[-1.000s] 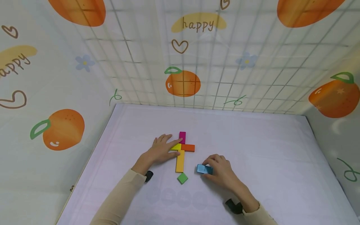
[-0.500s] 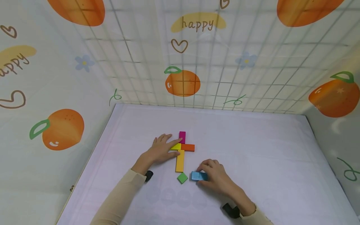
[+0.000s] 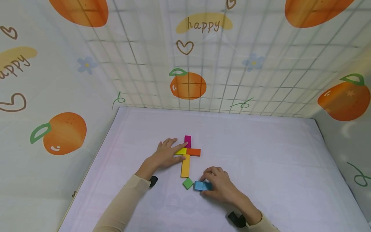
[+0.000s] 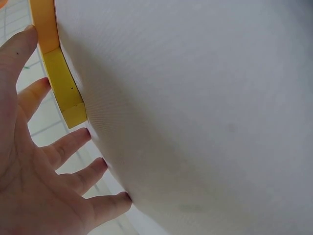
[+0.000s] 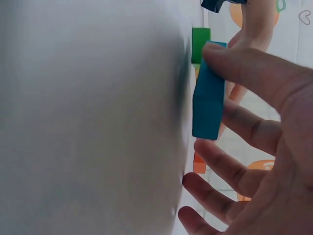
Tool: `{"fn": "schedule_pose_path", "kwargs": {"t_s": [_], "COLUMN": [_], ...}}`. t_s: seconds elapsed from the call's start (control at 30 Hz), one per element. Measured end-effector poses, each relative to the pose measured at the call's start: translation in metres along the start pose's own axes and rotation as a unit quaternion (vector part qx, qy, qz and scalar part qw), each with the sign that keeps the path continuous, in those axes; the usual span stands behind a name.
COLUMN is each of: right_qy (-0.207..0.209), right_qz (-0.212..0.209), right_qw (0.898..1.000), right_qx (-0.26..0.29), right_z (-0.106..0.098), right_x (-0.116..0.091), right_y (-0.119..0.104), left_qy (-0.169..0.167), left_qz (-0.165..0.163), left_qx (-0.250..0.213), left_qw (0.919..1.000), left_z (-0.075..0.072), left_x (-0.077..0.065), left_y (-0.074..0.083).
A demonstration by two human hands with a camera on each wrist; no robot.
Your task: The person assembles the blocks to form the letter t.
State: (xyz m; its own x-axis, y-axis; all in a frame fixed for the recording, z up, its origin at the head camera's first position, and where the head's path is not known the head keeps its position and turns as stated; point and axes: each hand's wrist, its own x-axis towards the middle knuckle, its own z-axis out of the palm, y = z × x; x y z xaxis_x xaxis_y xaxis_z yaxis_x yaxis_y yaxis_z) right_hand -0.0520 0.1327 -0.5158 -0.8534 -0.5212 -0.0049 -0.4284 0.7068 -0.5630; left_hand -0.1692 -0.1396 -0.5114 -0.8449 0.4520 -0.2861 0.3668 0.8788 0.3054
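Observation:
My right hand [image 3: 220, 184] pinches a blue block [image 3: 199, 186] between thumb and fingers, low over the table beside the green block [image 3: 187, 183]. That green block lies turned like a diamond, below the long amber block [image 3: 185, 168]. Above it, a yellow block [image 3: 181, 151], an orange block [image 3: 193, 152] and a magenta block [image 3: 188, 139] meet in a cross shape. My left hand [image 3: 164, 155] rests with spread fingers over this cross. Its index fingertip is at the magenta block and its thumb at the amber one. The left wrist view shows the yellow block [image 4: 63, 83] from the side.
A white-covered table [image 3: 261, 151] carries the blocks, with room around them. Behind it hangs a curtain [image 3: 139, 64] printed with oranges. Dark wrist devices sit under both forearms, the right one [image 3: 237, 219] close to the table.
My right hand has moved left and toward the near edge with the blue block, bringing it beside the green block. The left hand and the other blocks have stayed in place.

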Motion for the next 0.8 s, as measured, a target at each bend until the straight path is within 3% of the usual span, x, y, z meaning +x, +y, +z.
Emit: {"fn": "schedule_pose_path", "kwargs": {"t_s": [0.8], "right_qy": [0.010], "right_qz": [-0.014], "right_qw": [1.000], "right_qx": [-0.023], "right_z": [0.0075], "right_x": [-0.0028], "right_y": [-0.0064], "left_qy": [0.007], "left_qz": [0.000], "left_qx": [0.007], "left_qw": [1.0000], "left_z": [0.0030], "left_x": [0.0010], "left_y": [-0.0022]}}
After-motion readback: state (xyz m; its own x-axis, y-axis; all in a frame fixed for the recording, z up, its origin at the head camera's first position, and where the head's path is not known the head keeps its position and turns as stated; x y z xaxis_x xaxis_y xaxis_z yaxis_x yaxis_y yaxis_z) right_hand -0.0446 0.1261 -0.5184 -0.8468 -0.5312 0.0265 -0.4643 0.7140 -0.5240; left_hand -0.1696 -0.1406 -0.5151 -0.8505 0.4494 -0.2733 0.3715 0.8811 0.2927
